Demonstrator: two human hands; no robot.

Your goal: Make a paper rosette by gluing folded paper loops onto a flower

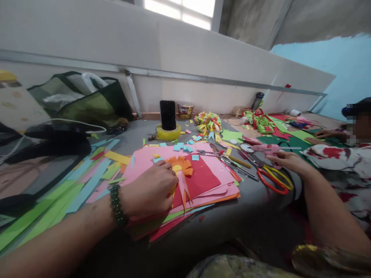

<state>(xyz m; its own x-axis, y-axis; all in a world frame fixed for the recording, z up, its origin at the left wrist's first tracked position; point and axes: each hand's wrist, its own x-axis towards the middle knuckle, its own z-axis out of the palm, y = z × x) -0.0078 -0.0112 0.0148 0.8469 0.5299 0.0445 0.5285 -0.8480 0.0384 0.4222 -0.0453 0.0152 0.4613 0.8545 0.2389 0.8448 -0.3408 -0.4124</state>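
My left hand (150, 188), with a dark green bead bracelet at the wrist, pinches the edge of an orange paper flower (188, 165). The flower has a yellow centre and pink ribbon tails. It rests over a red paper sheet (204, 181) on a stack of coloured paper, mostly pink sheets (139, 154) on top. Off to the right, my right hand (290, 161) is wrapped round the handle of a pink glue gun (265, 148), whose nozzle points left. Just below the gun lie scissors (271, 187) with red and yellow handles. My left fingertips are partly hidden.
Paper strips (89, 185) cover the left side. A phone (168, 115) stands in a yellow tape roll (168, 132), with a paper cup (185, 111) and a pile of paper flowers (208, 122) nearby. Tweezers (208, 153) lie behind the stack. Another person's hand (324, 134) is at far right.
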